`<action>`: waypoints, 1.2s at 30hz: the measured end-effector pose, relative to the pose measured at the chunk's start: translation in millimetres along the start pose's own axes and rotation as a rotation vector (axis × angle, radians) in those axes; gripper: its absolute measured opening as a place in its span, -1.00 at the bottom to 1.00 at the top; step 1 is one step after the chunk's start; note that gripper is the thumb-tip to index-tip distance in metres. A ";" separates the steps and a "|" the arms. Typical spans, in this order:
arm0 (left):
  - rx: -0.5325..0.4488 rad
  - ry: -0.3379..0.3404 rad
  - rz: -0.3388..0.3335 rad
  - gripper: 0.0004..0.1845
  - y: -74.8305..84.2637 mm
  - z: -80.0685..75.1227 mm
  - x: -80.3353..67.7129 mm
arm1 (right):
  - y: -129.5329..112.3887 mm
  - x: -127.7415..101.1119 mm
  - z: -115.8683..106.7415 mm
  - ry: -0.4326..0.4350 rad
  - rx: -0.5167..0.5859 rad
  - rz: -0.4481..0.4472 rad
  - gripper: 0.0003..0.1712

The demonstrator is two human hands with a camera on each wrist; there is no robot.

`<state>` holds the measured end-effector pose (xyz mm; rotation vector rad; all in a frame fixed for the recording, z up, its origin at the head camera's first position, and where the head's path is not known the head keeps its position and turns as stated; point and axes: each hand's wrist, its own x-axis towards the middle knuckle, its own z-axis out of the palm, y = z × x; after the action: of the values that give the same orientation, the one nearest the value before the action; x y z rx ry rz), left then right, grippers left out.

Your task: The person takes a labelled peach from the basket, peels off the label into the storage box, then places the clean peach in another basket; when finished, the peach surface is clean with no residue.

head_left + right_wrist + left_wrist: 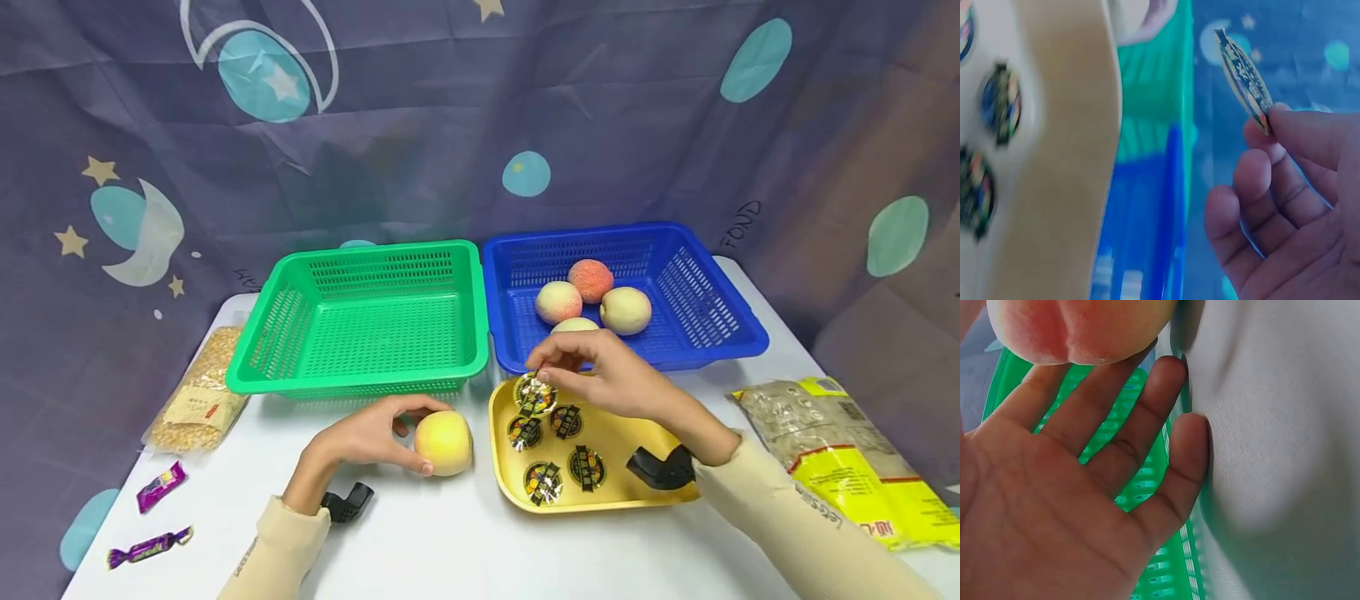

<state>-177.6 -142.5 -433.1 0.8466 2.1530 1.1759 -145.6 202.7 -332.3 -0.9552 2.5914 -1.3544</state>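
My left hand [375, 437] grips a yellow peach [445, 443] between thumb and fingers, at the white table just left of the yellow tray [626, 437]. A reddish side of this peach [1079, 328] faces the left wrist view, where the other fingers spread loosely beneath it. Over the tray's far left corner, my right hand [611, 375] pinches a round, shiny fruit sticker [1246, 81] by its edge, between thumb and index finger. Several similar dark-and-gold stickers [586, 468] lie in the tray below.
Behind stand a green basket [375, 385] with nothing in it and a blue basket [682, 354] holding several peaches [626, 311]. At left lie a bag of corn kernels [197, 400] and two purple-wrapped candies [150, 547]. A yellow-labelled bag [847, 458] lies at right.
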 end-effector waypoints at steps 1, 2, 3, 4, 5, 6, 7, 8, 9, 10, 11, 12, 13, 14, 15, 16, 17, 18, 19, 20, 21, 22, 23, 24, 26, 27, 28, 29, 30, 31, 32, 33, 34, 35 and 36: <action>0.003 -0.001 -0.002 -0.25 0.0 0.0 -0.1 | 3.5 -5.3 -5.6 0.010 -0.006 0.014 -0.85; 0.003 -0.003 -0.004 -0.25 0.1 -0.1 -0.3 | 6.6 -10.9 -10.9 0.018 -0.017 0.029 -0.84; 0.003 -0.003 -0.006 -0.25 0.1 -0.2 -0.4 | 10.0 -16.4 -15.7 0.020 -0.025 0.044 -0.83; 0.003 -0.003 -0.006 -0.25 0.1 -0.3 -0.5 | 13.1 -21.7 -20.3 0.014 -0.031 0.063 -0.83; 0.003 -0.003 -0.006 -0.25 0.1 -0.5 -0.6 | 15.9 -26.8 -24.5 0.005 -0.036 0.082 -0.82; 0.003 -0.004 -0.005 -0.25 0.1 -0.6 -0.8 | 18.3 -31.9 -28.4 -0.008 -0.041 0.103 -0.83; 0.002 -0.004 -0.005 -0.25 0.2 -0.7 -0.8 | 20.7 -36.7 -31.8 -0.025 -0.048 0.120 -0.82; 0.002 -0.004 -0.006 -0.25 0.2 -0.8 -0.9 | 22.8 -41.4 -34.7 -0.043 -0.053 0.132 -0.83; 0.002 -0.005 -0.006 -0.25 0.2 -0.9 -1.0 | 24.6 -45.8 -37.0 -0.064 -0.058 0.141 -0.83; 0.003 -0.005 -0.007 -0.25 0.1 -1.0 -1.2 | 26.1 -50.1 -38.9 -0.083 -0.062 0.146 -0.83; 0.003 -0.006 -0.008 -0.25 0.1 -1.1 -1.3 | 27.2 -54.2 -40.4 -0.100 -0.071 0.146 -0.84; 0.002 -0.006 -0.009 -0.25 0.0 -1.1 -1.4 | 28.2 -58.3 -41.3 -0.118 -0.079 0.144 -0.84; 0.003 -0.007 -0.011 -0.25 0.0 -1.0 -1.6 | 28.9 -62.2 -41.8 -0.134 -0.083 0.140 -0.84; 0.003 -0.008 -0.013 -0.25 -0.1 -1.0 -1.9 | 29.2 -66.1 -41.8 -0.150 -0.085 0.141 -0.84; 0.001 -0.009 -0.014 -0.25 -0.2 -1.0 -2.1 | 29.2 -69.9 -41.7 -0.165 -0.088 0.148 -0.84; -0.001 -0.009 -0.015 -0.25 -0.4 -1.0 -2.4 | 29.4 -73.5 -41.0 -0.175 -0.096 0.155 -0.85; -0.004 -0.009 -0.016 -0.24 -0.4 -1.0 -2.5 | 29.7 -77.0 -40.1 -0.183 -0.104 0.165 -0.85; -0.005 -0.009 -0.017 -0.24 -0.5 -0.9 -2.7 | 30.2 -80.3 -38.8 -0.189 -0.114 0.181 -0.85; -0.005 -0.009 -0.018 -0.24 -0.5 -1.0 -2.8 | 30.7 -83.3 -37.3 -0.192 -0.131 0.194 -0.85; -0.006 -0.010 -0.018 -0.24 -0.6 -1.0 -2.8 | 31.6 -86.0 -35.4 -0.192 -0.157 0.204 -0.84; -0.005 -0.010 -0.019 -0.24 -0.5 -1.0 -2.8 | 32.6 -88.3 -33.2 -0.190 -0.187 0.210 -0.83; -0.005 -0.011 -0.019 -0.24 -0.5 -1.1 -2.8 | 34.0 -90.3 -30.6 -0.188 -0.220 0.204 -0.81; -0.004 -0.011 -0.020 -0.24 -0.4 -1.0 -2.7 | 35.4 -92.0 -28.1 -0.185 -0.258 0.198 -0.79; -0.002 -0.012 -0.020 -0.24 -0.4 -0.9 -2.7 | 36.7 -93.6 -25.5 -0.183 -0.300 0.190 -0.76; -0.003 -0.011 -0.021 -0.24 -0.2 -0.6 -2.5 | 39.5 -96.2 -20.9 -0.183 -0.377 0.165 -0.72; -0.002 -0.011 -0.021 -0.24 -0.1 -0.4 -2.3 | 40.7 -97.5 -19.1 -0.184 -0.412 0.156 -0.71; -0.002 -0.011 -0.021 -0.24 -0.1 -0.2 -2.2 | 41.9 -98.7 -17.7 -0.183 -0.444 0.149 -0.70; -0.001 -0.011 -0.020 -0.25 0.0 0.1 -2.0 | 42.9 -99.9 -16.7 -0.178 -0.475 0.147 -0.69; -0.001 -0.011 -0.019 -0.25 0.0 0.4 -1.8 | 43.7 -100.9 -16.1 -0.177 -0.499 0.144 -0.67; -0.002 -0.011 -0.018 -0.25 0.2 0.6 -1.5 | 44.3 -101.8 -15.8 -0.176 -0.521 0.141 -0.65; -0.002 -0.011 -0.017 -0.25 0.3 0.8 -1.2 | 44.8 -102.5 -15.7 -0.173 -0.540 0.138 -0.63; -0.003 -0.011 -0.016 -0.25 0.4 0.9 -1.0 | 45.1 -103.0 -15.8 -0.170 -0.556 0.137 -0.61; -0.002 -0.011 -0.014 -0.26 0.6 1.0 -0.8 | 45.3 -103.3 -16.0 -0.168 -0.569 0.134 -0.59; -0.002 -0.011 -0.013 -0.26 0.8 1.0 -0.6 | 45.1 -103.4 -16.3 -0.169 -0.580 0.133 -0.56; -0.001 -0.010 -0.013 -0.26 1.1 1.0 -0.4 | 44.9 -103.4 -16.6 -0.170 -0.587 0.134 -0.54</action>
<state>-176.4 -141.8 -432.5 0.8353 2.1465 1.1642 -90.0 290.5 -378.9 -0.8765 2.8968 -0.4519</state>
